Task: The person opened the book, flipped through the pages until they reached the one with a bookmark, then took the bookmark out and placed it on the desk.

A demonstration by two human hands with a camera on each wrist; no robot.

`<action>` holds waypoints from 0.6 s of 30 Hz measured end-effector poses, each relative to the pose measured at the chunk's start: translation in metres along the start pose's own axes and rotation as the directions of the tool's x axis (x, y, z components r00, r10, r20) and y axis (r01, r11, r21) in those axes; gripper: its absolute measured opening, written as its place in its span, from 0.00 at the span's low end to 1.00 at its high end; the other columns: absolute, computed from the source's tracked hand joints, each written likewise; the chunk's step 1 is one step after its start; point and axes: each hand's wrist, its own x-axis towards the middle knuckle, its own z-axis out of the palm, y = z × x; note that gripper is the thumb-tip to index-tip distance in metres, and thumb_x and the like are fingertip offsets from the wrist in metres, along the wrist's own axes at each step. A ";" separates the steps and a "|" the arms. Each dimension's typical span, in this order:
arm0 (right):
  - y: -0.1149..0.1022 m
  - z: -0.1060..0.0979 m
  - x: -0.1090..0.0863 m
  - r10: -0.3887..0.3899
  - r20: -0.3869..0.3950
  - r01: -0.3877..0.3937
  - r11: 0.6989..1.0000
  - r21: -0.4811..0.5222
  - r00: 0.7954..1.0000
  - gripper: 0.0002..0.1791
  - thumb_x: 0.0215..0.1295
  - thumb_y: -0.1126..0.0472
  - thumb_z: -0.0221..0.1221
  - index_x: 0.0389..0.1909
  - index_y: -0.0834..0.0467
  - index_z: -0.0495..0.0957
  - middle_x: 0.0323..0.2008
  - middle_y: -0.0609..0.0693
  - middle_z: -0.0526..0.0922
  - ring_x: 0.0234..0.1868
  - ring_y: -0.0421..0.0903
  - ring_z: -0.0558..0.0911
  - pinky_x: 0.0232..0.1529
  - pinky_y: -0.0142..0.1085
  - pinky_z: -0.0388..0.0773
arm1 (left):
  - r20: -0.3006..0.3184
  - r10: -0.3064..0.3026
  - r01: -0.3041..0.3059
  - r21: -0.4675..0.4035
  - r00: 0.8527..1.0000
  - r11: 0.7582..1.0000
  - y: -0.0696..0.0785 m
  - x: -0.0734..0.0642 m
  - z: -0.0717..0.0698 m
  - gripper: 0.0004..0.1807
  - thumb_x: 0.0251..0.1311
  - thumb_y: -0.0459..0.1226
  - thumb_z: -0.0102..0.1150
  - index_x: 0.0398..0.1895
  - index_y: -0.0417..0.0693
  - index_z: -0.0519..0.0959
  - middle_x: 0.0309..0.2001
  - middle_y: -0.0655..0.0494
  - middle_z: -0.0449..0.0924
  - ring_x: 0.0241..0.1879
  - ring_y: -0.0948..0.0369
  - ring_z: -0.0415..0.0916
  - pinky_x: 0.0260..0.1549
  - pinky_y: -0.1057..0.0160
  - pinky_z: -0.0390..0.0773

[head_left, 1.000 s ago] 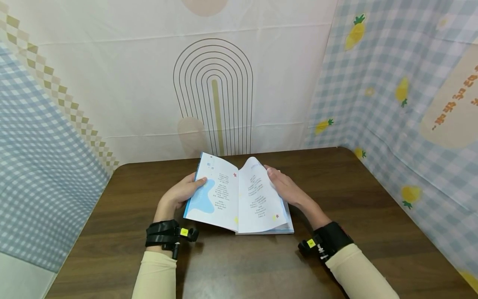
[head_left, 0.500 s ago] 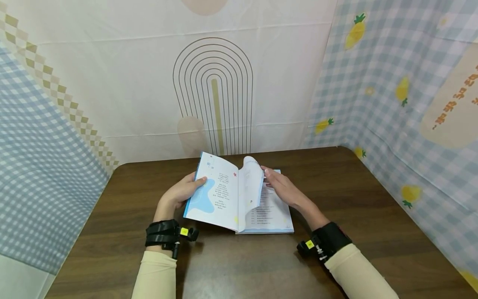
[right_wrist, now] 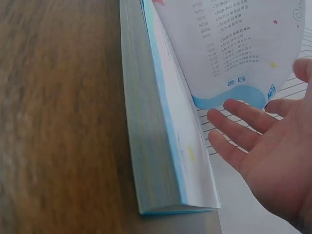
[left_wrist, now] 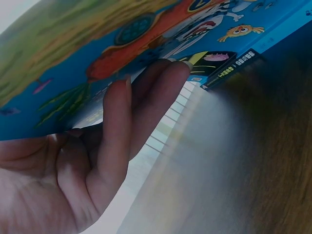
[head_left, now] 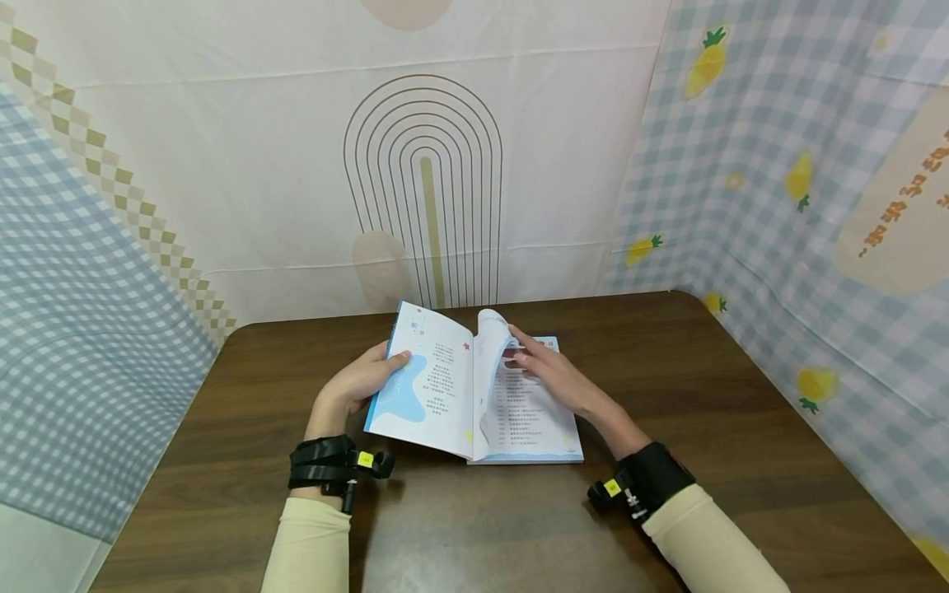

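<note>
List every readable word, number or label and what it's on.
"目录", upside down: raised page, right wrist view.
"030", "028", "026", apparently: same page; other entries too small.
Left page, right page: too small.
Spine: blurred.
Cover roundel: unclear.
Wall cloth, orange characters: blurred.
Yellow wrist labels: too small.

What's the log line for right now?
left hand: grips book | right hand: at raised page | book: open, left side lifted

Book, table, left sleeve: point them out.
Book [head_left: 460, 387], head view, left page near the fold.
Table [head_left: 482, 527], head view, bare top this side of the book.
Left sleeve [head_left: 309, 545], head view, middle of the cloth.
</note>
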 end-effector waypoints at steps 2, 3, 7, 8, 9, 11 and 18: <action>0.000 0.001 0.000 -0.002 -0.002 0.002 0.999 -0.040 1.000 0.36 0.86 0.46 0.46 0.87 0.49 0.48 0.76 0.61 0.69 0.71 0.59 0.76 0.71 0.59 0.70 | 0.001 0.000 0.000 -0.001 1.000 1.000 0.000 0.000 0.000 0.30 0.86 0.43 0.41 0.84 0.42 0.53 0.47 0.42 0.85 0.36 0.54 0.89 0.33 0.55 0.89; 0.001 0.002 -0.001 -0.005 -0.003 0.005 0.998 -0.063 1.000 0.37 0.86 0.46 0.48 0.87 0.48 0.48 0.77 0.61 0.69 0.72 0.59 0.76 0.71 0.59 0.70 | 0.001 -0.001 0.001 -0.001 1.000 1.000 0.000 0.000 0.000 0.30 0.86 0.43 0.41 0.84 0.43 0.53 0.47 0.42 0.85 0.36 0.54 0.89 0.33 0.55 0.89; 0.002 0.005 0.000 -0.024 0.017 0.025 0.995 -0.098 1.000 0.45 0.80 0.46 0.59 0.87 0.44 0.45 0.75 0.61 0.71 0.73 0.56 0.75 0.71 0.55 0.72 | -0.001 -0.002 0.002 0.004 1.000 1.000 0.001 -0.001 0.000 0.30 0.86 0.43 0.41 0.83 0.43 0.54 0.46 0.42 0.86 0.35 0.54 0.89 0.33 0.55 0.89; 0.002 0.005 0.000 -0.028 0.028 0.031 0.994 -0.102 0.999 0.48 0.78 0.46 0.62 0.87 0.43 0.43 0.74 0.61 0.72 0.73 0.56 0.75 0.71 0.55 0.72 | -0.002 -0.002 0.002 0.006 1.000 1.000 0.001 -0.001 0.000 0.30 0.86 0.44 0.41 0.83 0.43 0.54 0.46 0.42 0.86 0.35 0.54 0.89 0.33 0.55 0.89; 0.002 0.006 0.000 -0.033 0.041 0.037 0.994 -0.100 0.999 0.51 0.76 0.47 0.65 0.88 0.42 0.42 0.74 0.61 0.73 0.72 0.56 0.76 0.71 0.54 0.72 | -0.002 -0.001 0.001 0.009 1.000 1.000 0.001 -0.001 0.000 0.30 0.86 0.44 0.42 0.83 0.43 0.54 0.46 0.42 0.86 0.35 0.54 0.89 0.33 0.56 0.89; 0.002 0.008 0.001 -0.040 0.065 0.046 0.994 -0.096 0.997 0.57 0.71 0.48 0.69 0.87 0.40 0.39 0.74 0.60 0.73 0.71 0.57 0.77 0.71 0.54 0.72 | -0.003 -0.001 0.001 0.012 1.000 1.000 0.001 -0.001 0.000 0.30 0.86 0.44 0.42 0.83 0.42 0.55 0.45 0.42 0.86 0.35 0.55 0.89 0.33 0.56 0.89; 0.001 0.014 0.001 -0.055 0.099 0.062 0.996 -0.068 0.994 0.67 0.63 0.50 0.77 0.87 0.37 0.34 0.74 0.58 0.73 0.71 0.58 0.77 0.73 0.55 0.70 | 0.000 -0.004 0.004 0.005 1.000 1.000 0.000 -0.001 0.000 0.30 0.86 0.44 0.41 0.83 0.43 0.55 0.45 0.42 0.85 0.35 0.54 0.89 0.33 0.55 0.89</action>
